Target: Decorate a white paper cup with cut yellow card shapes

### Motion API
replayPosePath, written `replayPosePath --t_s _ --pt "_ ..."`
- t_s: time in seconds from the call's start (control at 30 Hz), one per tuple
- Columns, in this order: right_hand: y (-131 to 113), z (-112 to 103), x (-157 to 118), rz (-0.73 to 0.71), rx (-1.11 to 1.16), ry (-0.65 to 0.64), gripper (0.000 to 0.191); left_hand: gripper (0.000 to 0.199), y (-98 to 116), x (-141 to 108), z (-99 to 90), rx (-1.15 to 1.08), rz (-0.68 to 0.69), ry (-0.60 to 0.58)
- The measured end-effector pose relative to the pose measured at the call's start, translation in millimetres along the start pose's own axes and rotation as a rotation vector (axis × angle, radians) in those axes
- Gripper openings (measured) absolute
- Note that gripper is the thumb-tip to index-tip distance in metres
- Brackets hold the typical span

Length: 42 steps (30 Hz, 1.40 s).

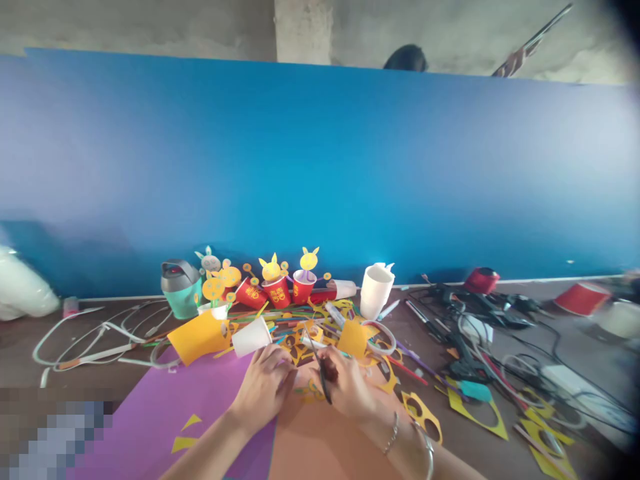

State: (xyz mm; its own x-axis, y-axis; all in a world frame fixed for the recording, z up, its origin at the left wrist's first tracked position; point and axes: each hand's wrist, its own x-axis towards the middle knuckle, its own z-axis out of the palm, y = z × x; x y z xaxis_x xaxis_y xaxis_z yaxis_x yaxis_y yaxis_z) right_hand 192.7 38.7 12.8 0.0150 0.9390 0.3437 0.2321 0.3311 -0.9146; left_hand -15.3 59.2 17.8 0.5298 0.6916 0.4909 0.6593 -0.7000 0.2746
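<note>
Orange paper (310, 450) underlies scissors (325, 385) gripped by right fingers (339, 360); left fingers (276, 357), hold unclear.

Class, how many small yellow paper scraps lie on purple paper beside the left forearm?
2: a farther scrap and a nearer scrap close to the left forearm; others may be hidden.

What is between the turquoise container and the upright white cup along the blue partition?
Mostly red paper cups and paper animal figures, as the head view shows.

Bare forearms (220, 433), thin silver-col. chain bracelet (393, 433) nr R wrist (369, 410), smooth silver-col. bangle (430, 455) further up.
</note>
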Motion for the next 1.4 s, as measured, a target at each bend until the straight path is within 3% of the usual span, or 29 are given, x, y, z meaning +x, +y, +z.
replayPosePath --t_s 0.1,0.2,0.27,0.33,0.43,0.6,0.9,1.13,1.3,1.4 --pt "2.8 -0.3 1.7 -0.061 -0.095 -0.078 0.010 0.019 -2.2 -1.2 1.5 -0.012 -0.010 0.005" --pt "5.8 -9.0 11.9 -0.070 -0.265 0.050 0.024 0.025 -5.5 -2.3 2.9 -0.005 -0.015 0.031" --pt "4.4 -20.8 21.1 -0.116 -0.502 0.082 0.037 0.027 -7.3 -2.4 3.1 0.011 -0.012 0.048" --pt "1.1 -34.9 29.4 -0.121 -0.759 0.022 0.047 0.027 -8.3 -2.0 2.5 0.018 -0.015 0.055" --pt "-3.1 -51.7 36.5 -0.029 -1.042 -0.069 0.045 0.026 -8.3 -0.8 1.3 0.016 -0.024 0.044" --pt "-4.9 -52.6 36.4 0.096 -1.224 -0.187 0.048 0.026 -8.1 -0.1 1.3 0.016 -0.009 0.013" --pt "-23.8 -35.2 37.1 0.141 -1.176 -0.175 0.039 0.022 -11.2 0.4 3.9 -0.003 0.086 0.031" --pt "-8.7 -47.9 40.3 0.029 -1.098 0.034 0.038 0.020 -6.0 -0.6 0.9 -0.057 0.113 -0.025" --pt "-7.4 -49.1 40.4 -0.155 -0.763 0.182 0.048 0.038 7.3 -1.5 -2.4 -0.088 0.207 -0.202" --pt "-4.4 -43.4 41.2 -0.120 -0.457 0.163 0.045 0.035 8.7 -1.7 0.2 -0.050 0.199 -0.211"
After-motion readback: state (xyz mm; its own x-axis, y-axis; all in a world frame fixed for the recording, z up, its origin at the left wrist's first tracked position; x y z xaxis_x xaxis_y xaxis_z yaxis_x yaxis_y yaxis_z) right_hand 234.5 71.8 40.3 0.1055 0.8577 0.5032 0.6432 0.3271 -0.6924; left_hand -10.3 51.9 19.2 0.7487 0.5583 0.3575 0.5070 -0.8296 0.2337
